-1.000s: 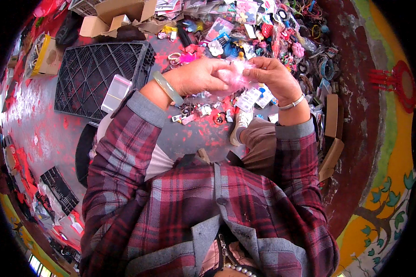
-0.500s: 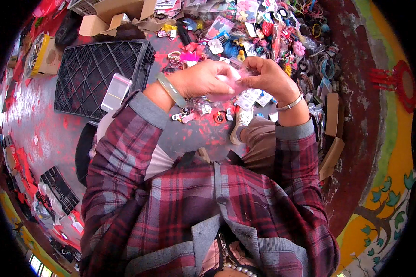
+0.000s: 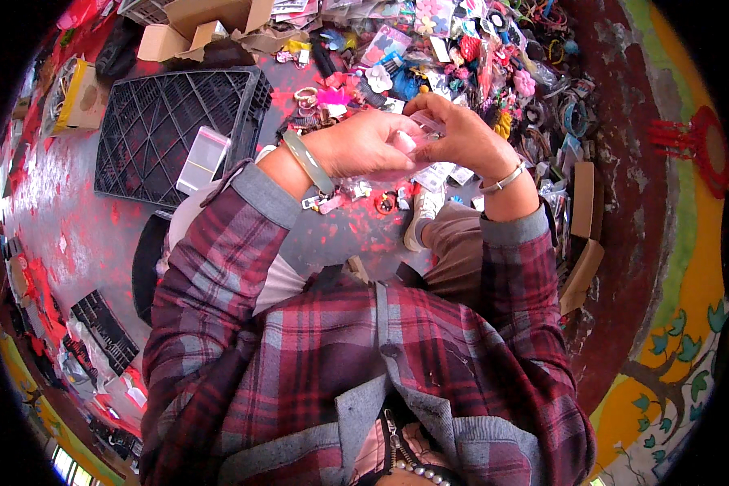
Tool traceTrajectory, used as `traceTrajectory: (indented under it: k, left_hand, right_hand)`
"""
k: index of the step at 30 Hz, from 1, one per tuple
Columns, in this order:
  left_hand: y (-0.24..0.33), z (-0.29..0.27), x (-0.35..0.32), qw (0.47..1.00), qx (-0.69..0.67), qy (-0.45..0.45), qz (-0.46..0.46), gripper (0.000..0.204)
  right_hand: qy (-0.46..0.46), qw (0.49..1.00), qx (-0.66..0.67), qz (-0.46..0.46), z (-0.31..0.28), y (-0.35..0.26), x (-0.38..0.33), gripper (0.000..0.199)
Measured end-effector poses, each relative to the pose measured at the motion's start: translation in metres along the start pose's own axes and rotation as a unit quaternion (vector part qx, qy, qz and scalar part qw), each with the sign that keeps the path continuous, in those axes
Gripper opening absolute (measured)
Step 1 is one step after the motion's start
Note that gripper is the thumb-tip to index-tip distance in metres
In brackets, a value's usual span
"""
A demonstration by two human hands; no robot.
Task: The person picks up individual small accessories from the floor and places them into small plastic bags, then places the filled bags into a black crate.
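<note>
In front of my body, both hands are closed on one small pale-pink item (image 3: 403,142) with clear plastic around it; its exact kind is hidden by my fingers. My left hand (image 3: 363,144), below a pale green bangle, pinches it from the left. My right hand (image 3: 466,142), with a silvery bangle at the wrist, curls over the plastic from the other side. Beneath the hands lie hair ties, clips and white-labelled small packets on the floor. A stack of clear plastic bags (image 3: 203,160) rests on a black plastic crate (image 3: 162,134) to the left.
A big pile of hair accessories (image 3: 478,61) spreads along the far side and right. An open cardboard box (image 3: 174,40) stands at the far left, with a yellow-edged carton (image 3: 77,101) beyond the crate. Cardboard pieces (image 3: 583,202) lie near the right wall.
My right hand has turned and closed further over the item, and both hands have drawn together. The fluffy pink edge seen before is now mostly covered; clear plastic shows between the fingers.
</note>
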State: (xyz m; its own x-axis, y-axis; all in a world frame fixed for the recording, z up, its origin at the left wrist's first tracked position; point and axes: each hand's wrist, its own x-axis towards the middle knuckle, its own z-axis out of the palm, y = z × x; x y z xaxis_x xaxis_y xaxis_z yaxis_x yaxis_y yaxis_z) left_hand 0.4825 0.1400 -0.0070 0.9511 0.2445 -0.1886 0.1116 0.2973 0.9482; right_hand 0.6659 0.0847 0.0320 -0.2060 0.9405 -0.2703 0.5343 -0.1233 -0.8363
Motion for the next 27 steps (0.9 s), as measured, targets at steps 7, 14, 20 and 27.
traceTrajectory:
  k: [7,14,20,27]
  left_hand:
    - [0.001,0.004,0.001,0.993,0.12,-0.019,0.004,0.039]
    - [-0.003,0.005,0.004,0.984,0.176,0.0,0.008,0.039]
    - [-0.005,0.008,0.007,0.993,0.112,0.022,-0.018,0.032]
    - [-0.013,0.005,0.01,0.983,0.178,-0.009,0.053,0.027]
  right_hand:
    - [-0.067,0.997,-0.026,-0.012,0.001,0.002,0.001,0.049]
    - [-0.068,0.994,-0.072,-0.044,0.003,0.0,0.001,0.05]
    - [-0.066,0.989,-0.12,-0.05,0.003,0.001,0.004,0.054]
    - [-0.064,0.986,-0.152,-0.034,0.008,0.002,0.004,0.056]
